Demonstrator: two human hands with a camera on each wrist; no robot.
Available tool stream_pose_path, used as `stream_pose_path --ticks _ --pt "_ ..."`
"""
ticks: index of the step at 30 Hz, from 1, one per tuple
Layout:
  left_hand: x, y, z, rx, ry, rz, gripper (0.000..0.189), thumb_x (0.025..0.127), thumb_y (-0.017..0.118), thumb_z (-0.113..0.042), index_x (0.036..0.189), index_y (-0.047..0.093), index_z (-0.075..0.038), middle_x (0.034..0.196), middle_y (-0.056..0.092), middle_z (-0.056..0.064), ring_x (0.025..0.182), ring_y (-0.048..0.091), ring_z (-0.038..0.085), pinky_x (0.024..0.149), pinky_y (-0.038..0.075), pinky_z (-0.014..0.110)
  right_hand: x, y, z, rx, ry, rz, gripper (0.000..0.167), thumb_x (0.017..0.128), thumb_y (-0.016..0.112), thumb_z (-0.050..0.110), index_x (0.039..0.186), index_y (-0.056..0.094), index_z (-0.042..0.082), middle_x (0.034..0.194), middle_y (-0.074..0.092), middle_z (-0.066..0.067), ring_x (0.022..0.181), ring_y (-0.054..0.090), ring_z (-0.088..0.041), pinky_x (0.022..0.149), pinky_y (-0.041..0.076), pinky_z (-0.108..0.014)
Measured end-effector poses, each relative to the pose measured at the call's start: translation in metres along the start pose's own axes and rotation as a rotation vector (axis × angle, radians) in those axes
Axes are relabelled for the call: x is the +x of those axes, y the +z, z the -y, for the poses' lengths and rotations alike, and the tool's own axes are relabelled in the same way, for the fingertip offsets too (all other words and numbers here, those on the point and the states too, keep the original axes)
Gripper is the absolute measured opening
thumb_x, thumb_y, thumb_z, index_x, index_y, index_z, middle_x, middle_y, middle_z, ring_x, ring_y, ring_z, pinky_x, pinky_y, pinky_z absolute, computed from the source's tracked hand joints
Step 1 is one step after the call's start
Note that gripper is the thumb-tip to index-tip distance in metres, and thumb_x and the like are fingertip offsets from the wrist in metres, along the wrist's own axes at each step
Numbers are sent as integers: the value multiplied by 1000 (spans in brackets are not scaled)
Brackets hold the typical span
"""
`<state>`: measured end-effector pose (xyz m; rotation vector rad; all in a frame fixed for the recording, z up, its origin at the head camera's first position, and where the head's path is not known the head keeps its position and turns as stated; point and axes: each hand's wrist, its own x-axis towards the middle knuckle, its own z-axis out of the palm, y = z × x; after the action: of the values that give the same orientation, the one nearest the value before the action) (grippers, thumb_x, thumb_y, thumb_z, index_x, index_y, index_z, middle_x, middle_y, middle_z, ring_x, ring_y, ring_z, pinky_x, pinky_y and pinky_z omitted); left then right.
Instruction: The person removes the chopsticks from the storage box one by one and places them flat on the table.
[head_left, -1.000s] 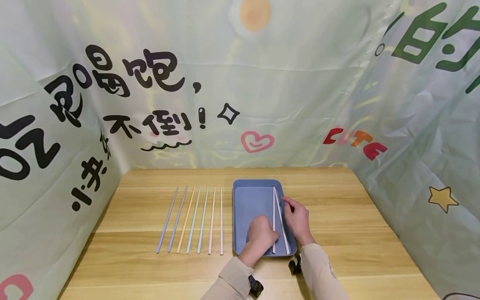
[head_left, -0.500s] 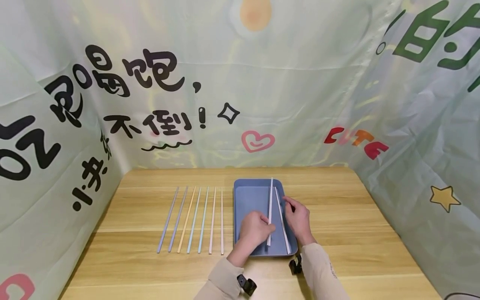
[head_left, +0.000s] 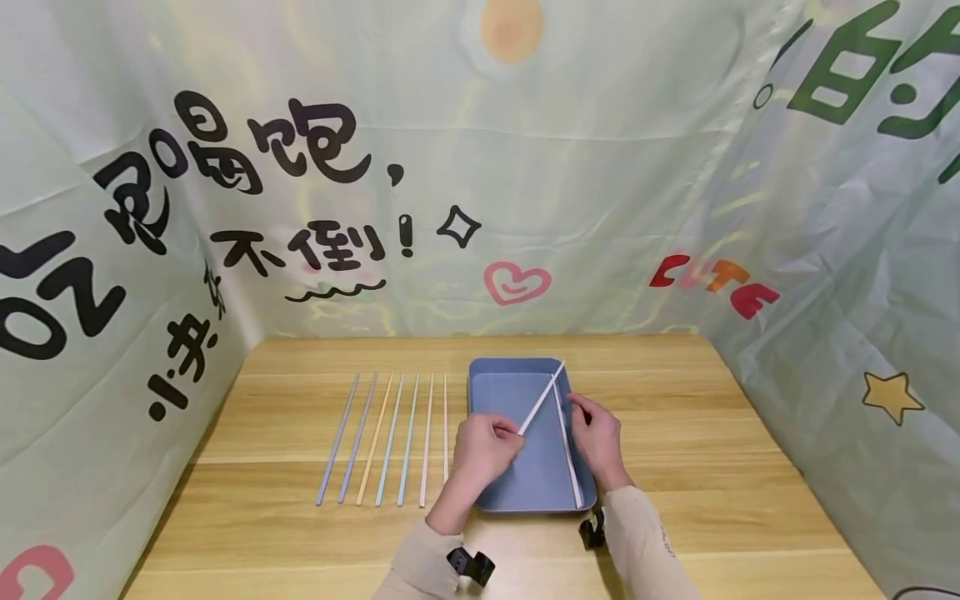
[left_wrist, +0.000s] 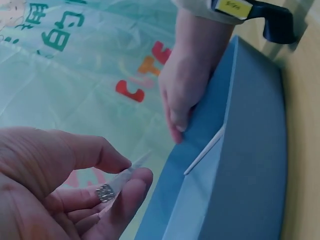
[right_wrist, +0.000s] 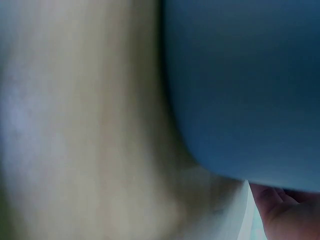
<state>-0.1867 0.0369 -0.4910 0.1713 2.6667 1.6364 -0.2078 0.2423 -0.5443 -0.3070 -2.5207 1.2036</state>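
Note:
My left hand pinches a whitish chopstick between thumb and fingertips, and the stick slants up to the right over the blue tray. In the left wrist view its patterned silvery end sticks out below the fingers. A second whitish chopstick lies in the tray, along the right side. At the tray's right rim my right hand holds the edge, index finger and thumb at the rim. The right wrist view has the tray's outer wall filling much of it, with part of a hand at the lower right.
Left of the tray, several chopsticks lie side by side on the wooden table: purple sticks, a yellow one, light blue ones and pink ones. The left forearm partly hides the rightmost. Printed cloth encloses the table's back and sides.
My left hand has lifted a chopstick out of the tray, moved left and tilted the stick's far end to the right. My right hand stays at the rim.

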Motion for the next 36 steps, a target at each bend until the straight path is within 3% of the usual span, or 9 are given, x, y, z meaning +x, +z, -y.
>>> stream_pose_path --ticks 6,11,16,19,28,33,36 --pt "1 -5 1 -13 8 -27 9 80 73 2 81 79 -5 65 68 -1 53 56 5 52 47 24 0 -1 1 -1 1 9 32 105 53 8 130 73 0 131 72 -23 109 71 -35 90 57 -48" --pt "1 -15 2 -61 32 -77 15 83 70 4 92 81 2 69 71 5 58 60 7 54 50 23 0 -1 2 1 -5 14 32 105 53 8 130 73 0 131 72 -23 109 71 -35 91 57 -49" --pt "3 -31 4 -170 -25 -72 25 91 67 5 114 76 10 77 71 10 59 70 13 52 57 24 0 -1 2 -6 -9 5 32 105 53 6 129 73 0 131 72 -22 111 71 -35 92 57 -50" --pt "4 -41 8 -182 -62 -68 28 95 64 5 121 73 10 78 71 12 61 72 14 56 60 25 0 -1 2 -10 2 18 33 106 52 8 131 72 1 133 71 -22 110 71 -34 91 57 -48" --pt "5 -67 26 -235 -139 -84 29 97 58 8 122 69 15 88 72 22 70 78 26 71 65 43 0 -1 1 -18 11 33 34 106 51 9 132 71 1 134 71 -22 109 70 -34 91 56 -47" --pt "4 -87 36 -238 -176 -111 28 98 57 6 122 68 17 93 71 25 72 78 26 71 65 41 0 -1 0 -22 7 34 34 106 51 9 132 71 1 133 71 -22 108 70 -34 90 56 -46" --pt "3 -101 43 -206 -186 -133 27 97 57 6 120 68 16 93 71 24 76 77 27 67 65 33 0 -1 1 -21 5 36 34 106 50 8 132 71 0 132 71 -23 109 70 -34 91 56 -48"
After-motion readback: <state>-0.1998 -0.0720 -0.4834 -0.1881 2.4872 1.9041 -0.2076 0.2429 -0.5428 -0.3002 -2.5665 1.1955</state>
